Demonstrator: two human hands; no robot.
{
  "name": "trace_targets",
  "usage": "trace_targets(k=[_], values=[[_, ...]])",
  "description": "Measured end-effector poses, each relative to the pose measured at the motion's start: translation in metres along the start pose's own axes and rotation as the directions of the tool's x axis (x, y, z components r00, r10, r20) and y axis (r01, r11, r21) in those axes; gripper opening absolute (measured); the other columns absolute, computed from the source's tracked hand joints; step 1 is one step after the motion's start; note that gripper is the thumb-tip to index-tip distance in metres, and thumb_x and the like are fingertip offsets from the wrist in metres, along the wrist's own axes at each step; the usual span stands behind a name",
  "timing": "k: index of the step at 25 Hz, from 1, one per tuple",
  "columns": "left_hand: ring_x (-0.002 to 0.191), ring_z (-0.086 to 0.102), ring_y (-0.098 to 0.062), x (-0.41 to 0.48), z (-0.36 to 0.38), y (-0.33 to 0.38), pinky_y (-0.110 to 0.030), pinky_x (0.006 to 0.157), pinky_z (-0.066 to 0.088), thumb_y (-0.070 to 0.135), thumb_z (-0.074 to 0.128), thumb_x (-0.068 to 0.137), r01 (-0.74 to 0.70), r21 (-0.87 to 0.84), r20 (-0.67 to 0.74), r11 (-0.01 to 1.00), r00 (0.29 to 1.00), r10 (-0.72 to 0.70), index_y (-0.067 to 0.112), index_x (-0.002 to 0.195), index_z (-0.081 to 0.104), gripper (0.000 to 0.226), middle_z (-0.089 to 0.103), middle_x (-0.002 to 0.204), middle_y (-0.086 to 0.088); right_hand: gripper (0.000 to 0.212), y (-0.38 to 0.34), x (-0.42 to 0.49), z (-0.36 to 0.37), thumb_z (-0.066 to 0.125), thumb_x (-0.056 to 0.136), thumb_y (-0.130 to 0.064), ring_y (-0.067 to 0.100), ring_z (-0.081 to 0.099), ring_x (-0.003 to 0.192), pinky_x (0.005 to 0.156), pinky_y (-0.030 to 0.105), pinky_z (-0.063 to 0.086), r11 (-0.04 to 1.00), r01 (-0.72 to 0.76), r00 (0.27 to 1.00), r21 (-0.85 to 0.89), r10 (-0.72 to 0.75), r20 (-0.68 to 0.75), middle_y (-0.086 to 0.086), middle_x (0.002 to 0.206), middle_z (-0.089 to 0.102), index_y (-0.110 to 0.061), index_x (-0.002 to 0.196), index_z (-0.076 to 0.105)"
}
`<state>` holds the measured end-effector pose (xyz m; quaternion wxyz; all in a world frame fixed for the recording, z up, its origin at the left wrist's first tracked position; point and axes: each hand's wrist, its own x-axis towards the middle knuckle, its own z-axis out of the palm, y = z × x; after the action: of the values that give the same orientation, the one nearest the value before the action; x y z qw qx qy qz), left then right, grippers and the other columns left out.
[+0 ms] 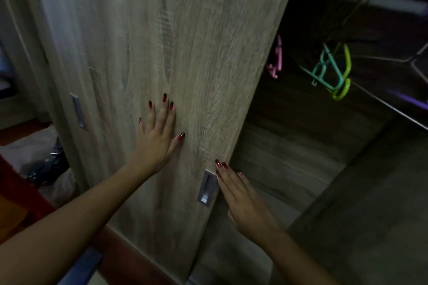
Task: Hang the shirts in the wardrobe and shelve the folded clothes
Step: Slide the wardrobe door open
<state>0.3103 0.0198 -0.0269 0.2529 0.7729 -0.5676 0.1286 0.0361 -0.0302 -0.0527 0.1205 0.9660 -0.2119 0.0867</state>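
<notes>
Two open grips are working the wardrobe door (185, 41): left hand (157, 136) pressing flat on it, right hand (240, 199) resting straight-fingered beside the recessed handle (206, 190). Hangers (333, 71) at the far right are dangling bare (no shirts in sight), so hanging and shelving seem wholly ahead.

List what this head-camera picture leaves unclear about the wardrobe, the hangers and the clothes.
- Head view: the pink plastic hanger is half hidden behind the edge of the pale wood-grain sliding door.
- Head view: the dark wardrobe interior is too dim to show any shirts.
- Head view: the blurred heap of pale and dark cloth, lower left, is partly hidden by the door; garments cannot be told apart.
</notes>
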Motion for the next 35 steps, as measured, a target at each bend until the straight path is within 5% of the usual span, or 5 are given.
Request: trace_targets(k=[14, 24, 30, 32, 35], values=[[0.147, 0.003, -0.034, 0.024, -0.026, -0.088, -0.057, 0.116, 0.021, 0.058, 0.024, 0.094, 0.082, -0.072, 0.04, 0.994, 0.996, -0.08, 0.023, 0.148, -0.017, 0.076, -0.03, 0.155, 0.003, 0.067, -0.021, 0.102, 0.011, 0.019, 0.08, -0.003, 0.026, 0.02, 0.145, 0.113, 0.043, 0.033, 0.975, 0.163, 0.986, -0.15, -0.168, -0.016, 0.011, 0.16, 0.009, -0.002, 0.147, 0.024], [0.146, -0.004, -0.03, 0.03, -0.053, -0.098, -0.042, 0.12, 0.005, 0.042, 0.036, 0.098, 0.129, -0.065, 0.099, 0.989, 0.988, -0.123, 0.012, 0.149, -0.01, 0.076, -0.029, 0.156, -0.006, 0.069, -0.036, 0.131, 0.009, 0.058, 0.077, -0.006, 0.026, 0.03, 0.142, 0.109, 0.043, 0.038, 0.975, 0.168, 0.986, -0.148, -0.168, 0.01, 0.01, 0.158, 0.019, -0.003, 0.142, 0.037], [0.146, -0.007, -0.03, 0.025, -0.057, -0.092, -0.045, 0.119, 0.007, 0.05, 0.028, 0.097, 0.213, -0.104, 0.155, 0.972, 0.968, -0.195, 0.021, 0.15, -0.012, 0.072, -0.027, 0.157, 0.0, 0.072, -0.044, 0.128, -0.001, 0.049, 0.087, -0.008, 0.024, 0.001, 0.148, 0.118, 0.048, 0.019, 0.983, 0.154, 0.984, -0.095, -0.144, 0.105, 0.007, 0.161, -0.006, -0.006, 0.15, 0.013], [0.147, -0.006, -0.027, 0.01, -0.052, -0.087, -0.044, 0.119, 0.009, 0.052, 0.027, 0.097, 0.229, -0.098, 0.137, 0.968, 0.967, -0.215, 0.022, 0.151, -0.008, 0.071, -0.022, 0.158, 0.002, 0.076, -0.05, 0.121, -0.004, 0.06, 0.081, -0.014, 0.025, 0.019, 0.146, 0.111, 0.046, 0.031, 0.986, 0.149, 0.986, -0.07, -0.142, 0.093, 0.012, 0.159, 0.014, -0.003, 0.147, 0.024], [0.148, 0.001, -0.021, -0.034, -0.041, -0.09, -0.038, 0.12, 0.008, 0.052, 0.026, 0.097, 0.264, -0.075, 0.181, 0.962, 0.952, -0.247, 0.012, 0.151, 0.007, 0.07, -0.008, 0.161, -0.004, 0.067, -0.067, 0.114, 0.003, 0.077, 0.06, -0.022, 0.025, 0.062, 0.113, 0.079, 0.037, 0.055, 0.992, 0.127, 0.992, 0.027, -0.128, 0.023, 0.011, 0.127, 0.061, -0.007, 0.123, 0.059]])
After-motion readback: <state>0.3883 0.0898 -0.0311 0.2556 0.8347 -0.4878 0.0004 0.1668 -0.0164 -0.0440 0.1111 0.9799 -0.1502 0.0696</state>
